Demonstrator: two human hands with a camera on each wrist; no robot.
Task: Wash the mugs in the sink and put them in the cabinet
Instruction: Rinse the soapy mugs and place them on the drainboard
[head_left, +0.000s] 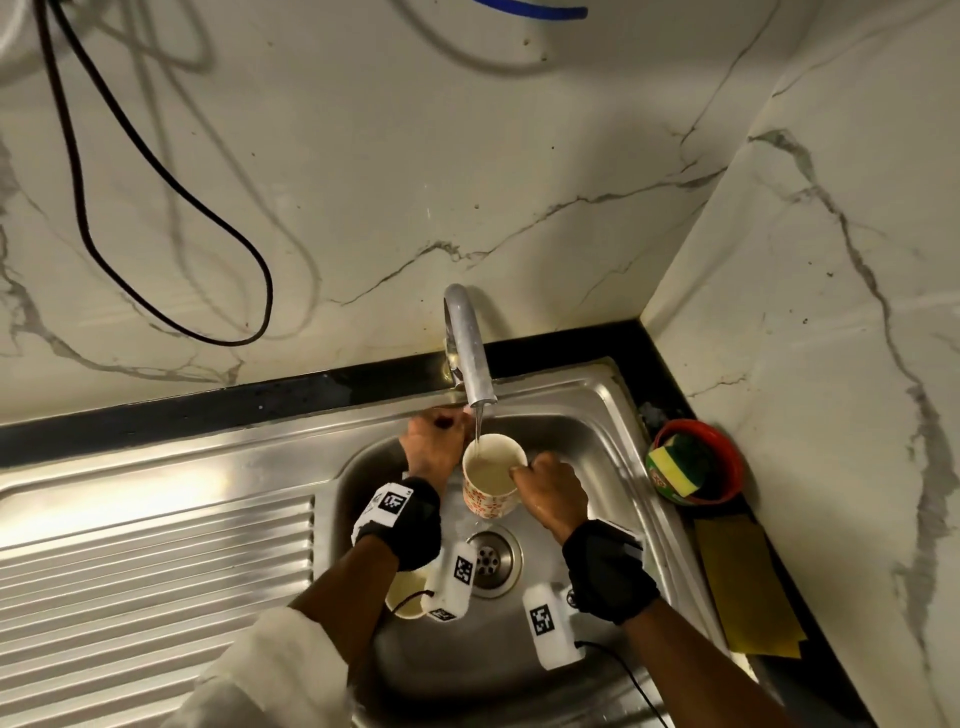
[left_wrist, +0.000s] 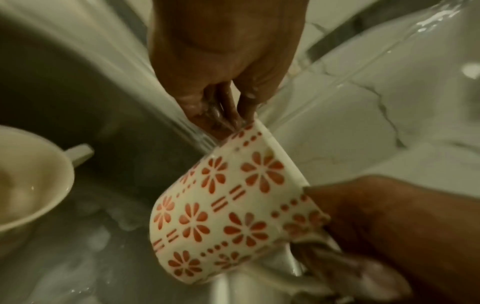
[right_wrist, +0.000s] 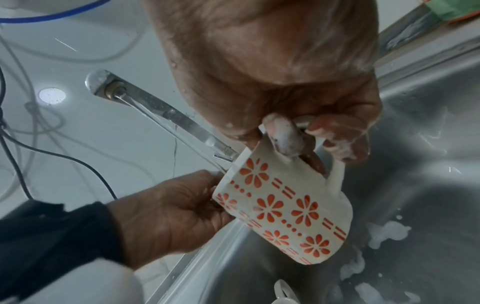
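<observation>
Two mugs in sink (head_left: 582, 415). Left to right: ribbed drainboard (head_left: 156, 561); plain cream mug (head_left: 408, 597) on basin floor, half hidden under left forearm; drain (head_left: 491, 558); red bowl (head_left: 727, 452) with yellow-green sponge (head_left: 670, 467) on black bench (head_left: 260, 400); yellow cloth (head_left: 748, 587). Tap (head_left: 470, 353) running into floral mug (head_left: 491, 480), held above basin. Left hand (head_left: 431, 447) at far rim, fingers (left_wrist: 241, 107) narrow, touching rim edge; grip unclear. Right hand (head_left: 550, 488) soapy, fingers (right_wrist: 335, 131) curled round handle.
</observation>
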